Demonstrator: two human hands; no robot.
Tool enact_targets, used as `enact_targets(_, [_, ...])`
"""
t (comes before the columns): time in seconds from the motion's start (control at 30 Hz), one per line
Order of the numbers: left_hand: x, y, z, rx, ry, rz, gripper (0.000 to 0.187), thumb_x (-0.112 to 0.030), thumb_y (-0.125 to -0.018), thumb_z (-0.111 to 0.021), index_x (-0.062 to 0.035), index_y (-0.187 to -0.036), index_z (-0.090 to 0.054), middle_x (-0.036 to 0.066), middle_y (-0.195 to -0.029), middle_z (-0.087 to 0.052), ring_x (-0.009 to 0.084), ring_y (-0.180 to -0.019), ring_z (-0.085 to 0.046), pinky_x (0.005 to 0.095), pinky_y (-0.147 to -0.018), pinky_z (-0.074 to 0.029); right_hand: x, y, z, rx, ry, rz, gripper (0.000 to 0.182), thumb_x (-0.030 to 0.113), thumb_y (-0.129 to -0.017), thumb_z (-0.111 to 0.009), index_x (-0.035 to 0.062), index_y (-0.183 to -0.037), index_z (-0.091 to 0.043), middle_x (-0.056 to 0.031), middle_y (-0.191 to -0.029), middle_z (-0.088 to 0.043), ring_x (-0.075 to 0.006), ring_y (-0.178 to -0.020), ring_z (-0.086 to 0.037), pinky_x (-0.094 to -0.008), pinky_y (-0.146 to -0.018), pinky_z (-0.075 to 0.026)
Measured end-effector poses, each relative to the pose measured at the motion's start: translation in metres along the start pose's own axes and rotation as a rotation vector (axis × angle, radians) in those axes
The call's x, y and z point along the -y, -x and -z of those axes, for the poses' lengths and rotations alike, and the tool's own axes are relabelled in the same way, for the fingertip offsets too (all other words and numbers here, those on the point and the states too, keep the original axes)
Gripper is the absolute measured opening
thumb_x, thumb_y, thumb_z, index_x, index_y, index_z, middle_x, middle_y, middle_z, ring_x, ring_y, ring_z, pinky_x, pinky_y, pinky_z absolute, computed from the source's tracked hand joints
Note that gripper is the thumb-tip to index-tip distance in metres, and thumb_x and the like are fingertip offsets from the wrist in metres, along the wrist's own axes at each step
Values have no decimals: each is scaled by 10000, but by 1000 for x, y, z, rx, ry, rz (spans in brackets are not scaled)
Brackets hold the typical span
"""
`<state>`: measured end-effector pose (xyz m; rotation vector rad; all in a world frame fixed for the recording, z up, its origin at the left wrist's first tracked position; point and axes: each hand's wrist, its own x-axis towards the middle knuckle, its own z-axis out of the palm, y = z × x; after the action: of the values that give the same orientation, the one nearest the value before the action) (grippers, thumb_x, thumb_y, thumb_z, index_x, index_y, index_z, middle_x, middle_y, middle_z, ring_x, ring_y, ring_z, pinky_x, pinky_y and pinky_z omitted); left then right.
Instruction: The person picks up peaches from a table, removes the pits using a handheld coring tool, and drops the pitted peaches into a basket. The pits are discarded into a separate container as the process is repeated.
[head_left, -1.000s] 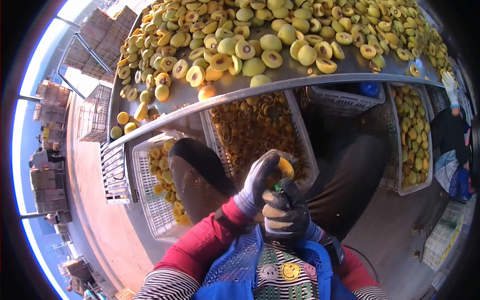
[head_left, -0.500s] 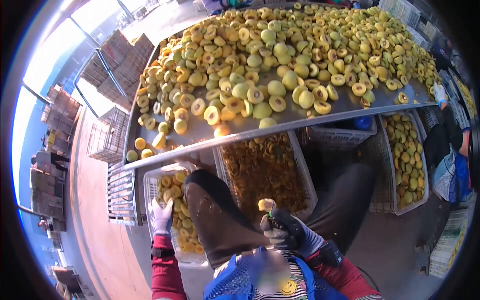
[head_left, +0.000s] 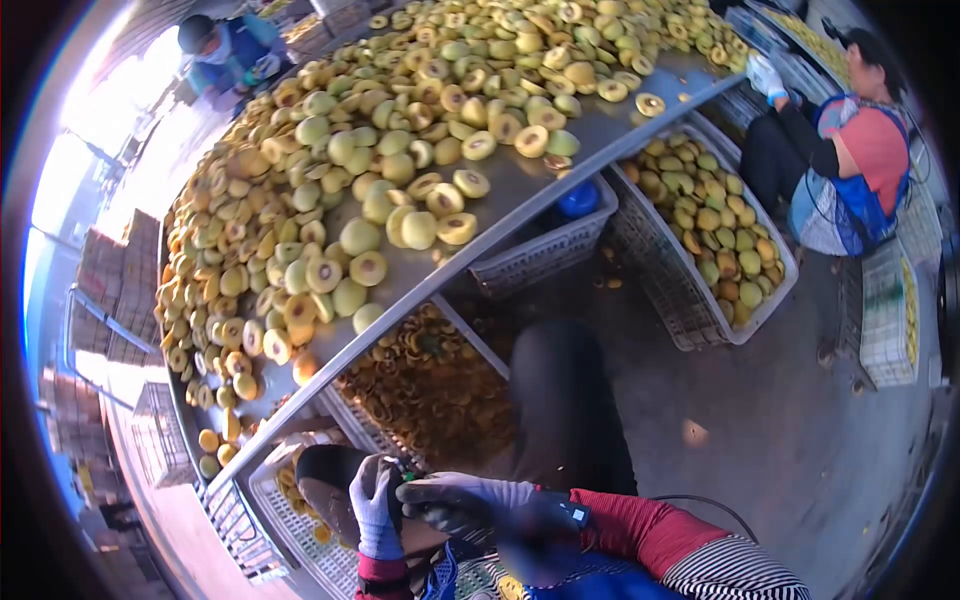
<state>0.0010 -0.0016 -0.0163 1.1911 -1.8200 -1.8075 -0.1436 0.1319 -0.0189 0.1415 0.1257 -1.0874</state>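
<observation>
My left hand (head_left: pixel 376 508), in a pale glove, is raised over my knee with its fingers closed; what they grip is hidden. Meeting it from the right is my right hand (head_left: pixel 455 500), in a dark-palmed glove, its fingers wrapped round a small tool with a green part (head_left: pixel 408 478). Most of that tool is covered by the fingers. Below the hands' left side stands a white crate (head_left: pixel 330 570) with yellow fruit halves. Just beyond them is a crate of brown fruit scraps (head_left: pixel 430 390).
A metal table (head_left: pixel 520 215) heaped with halved yellow-green fruit (head_left: pixel 420 110) crosses in front. Under its edge stand a crate with a blue object (head_left: pixel 578 200) and a crate of fruit (head_left: pixel 705 220). One co-worker (head_left: pixel 870 150) sits at right; another person (head_left: pixel 235 60) is at far left.
My left hand has left the fruit crate and come up to meet my right hand, which has moved left. The fruit piece seen at the right hand no longer shows. My view has turned right.
</observation>
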Motion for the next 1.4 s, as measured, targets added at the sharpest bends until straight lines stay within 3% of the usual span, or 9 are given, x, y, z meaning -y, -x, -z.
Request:
enact_targets(0.33, [-61, -55, -27, -243, -280, -240, 281, -202, -983, -454, 32, -1050, -596, 65, -893, -614, 100, -695, -549, 221, -635, -460, 100, 136, -45, -594, 832, 909, 273, 199, -854, -678, 81, -1077, -572, -18, -731, -614, -38, -486, -486, -201, -406, -390])
enact_targets(0.4, [-61, -79, -22, -255, -242, -242, 303, -221, -989, -447, 33, -1075, -588, 64, -883, -615, 64, -638, -513, 186, -563, -404, 142, 178, -5, -199, -46, 1046, 229, 102, -861, -572, 31, -1079, -558, -90, -754, -607, -117, -468, -513, -243, -420, -427])
enact_targets(0.5, [-62, -116, -32, -395, -274, -278, 326, -237, -992, -446, 35, -1109, -581, 65, -873, -623, 39, -577, -477, 169, -496, -368, 179, 217, 133, -1302, 960, 1328, 215, 249, -908, -586, 78, -1040, -584, 19, -635, -487, -62, -427, -415, -220, -366, -335])
enact_targets(0.57, [-52, -145, -24, -424, -425, -397, 309, -216, -987, -455, 34, -1113, -584, 75, -890, -636, 71, -638, -526, 189, -544, -416, 185, 227, 216, -1449, 337, 1087, 246, 266, -875, -630, 114, -1067, -604, 3, -672, -515, -89, -470, -474, -229, -400, -390])
enact_targets(0.73, [-67, -179, -55, -431, -827, -485, 231, -72, -942, -453, 78, -1013, -615, 121, -927, -651, 171, -881, -613, 276, -807, -479, 102, 194, 380, -1889, 1195, 599, 371, 265, -798, -667, 60, -1098, -592, -118, -778, -626, -243, -576, -606, -363, -527, -498])
enact_targets(0.87, [-68, -197, -53, -369, -821, -427, 208, -93, -929, -488, 36, -960, -649, 47, -812, -639, 73, -621, -507, 210, -546, -389, 70, 162, 425, -2133, 1577, 80, 286, 294, -802, -611, 30, -910, -626, -180, -771, -644, -328, -664, -642, -417, -617, -509])
enact_targets(1.2, [-61, -190, -60, -487, -789, -484, 133, 39, -786, -565, 19, -887, -650, 109, -807, -629, 211, -729, -591, 305, -735, -467, 42, 190, 615, -1444, 2893, -514, 178, 246, -813, -585, 100, -711, -600, -99, -706, -589, -237, -702, -600, -367, -618, -481])
enact_targets(1.3, [-74, -194, -63, -435, -931, -573, 97, -19, -770, -612, -31, -853, -660, 105, -749, -595, 259, -660, -562, 327, -659, -449, 129, 173, 458, -1789, 1998, 464, 162, 226, -815, -581, 78, -777, -635, -145, -792, -606, -262, -805, -613, -425, -688, -494])
enact_targets(1.4, [-85, -194, -67, -448, -996, -657, 64, -113, -785, -655, -55, -773, -629, 91, -682, -559, 262, -569, -541, 357, -541, -425, 162, 202, 428, -1848, 2183, 135, 222, 193, -799, -612, 53, -969, -642, -153, -842, -639, -266, -854, -622, -445, -723, -497])
